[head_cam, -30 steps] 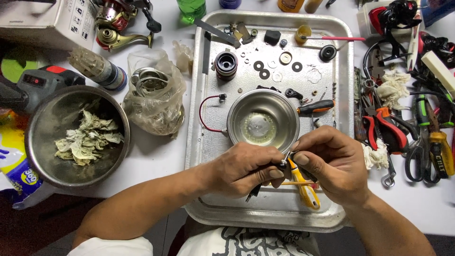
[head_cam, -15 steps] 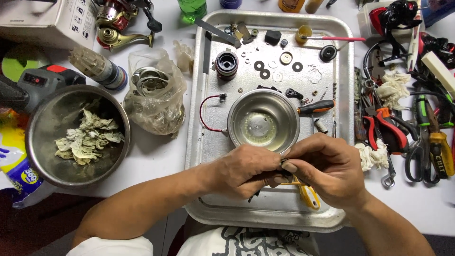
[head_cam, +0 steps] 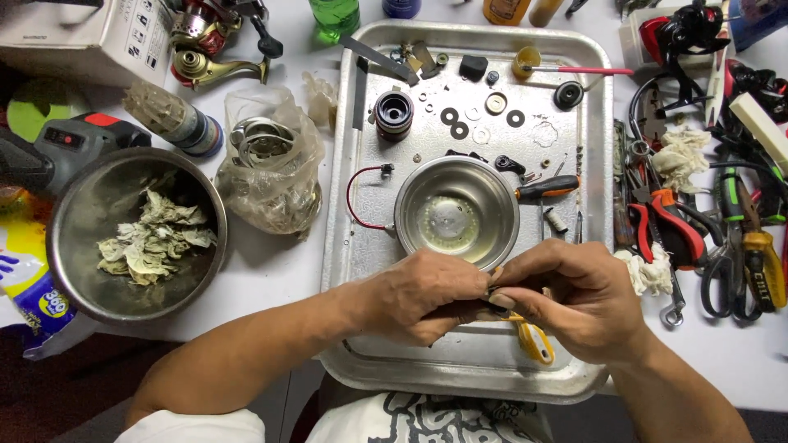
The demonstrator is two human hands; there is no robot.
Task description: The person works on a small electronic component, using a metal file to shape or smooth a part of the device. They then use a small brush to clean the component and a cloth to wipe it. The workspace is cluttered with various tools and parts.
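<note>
Both hands meet over the tray's (head_cam: 351, 246) near edge: left hand (head_cam: 423, 295) and right hand (head_cam: 574, 299) pinch together on a small dark part (head_cam: 491, 297), mostly hidden. Probably light, stiff, greasy; best gripped by fingertips. A yellow-handled tool (head_cam: 533, 340) lies underneath; the steel bowl (head_cam: 456, 213) sits mid-tray.

The near part of the tray (head_cam: 361, 246) is taken up by both hands, the left (head_cam: 427, 295) and right (head_cam: 566, 299) pressed together. Just beyond them the way is blocked by a small bowl (head_cam: 456, 212). Bare tray floor is left beside the red wire (head_cam: 355, 197). On the counter (head_cam: 271, 271), open room is bounded by a large bowl (head_cam: 82, 205) and a bag (head_cam: 271, 164); the right side is crowded with pliers (head_cam: 665, 226).
</note>
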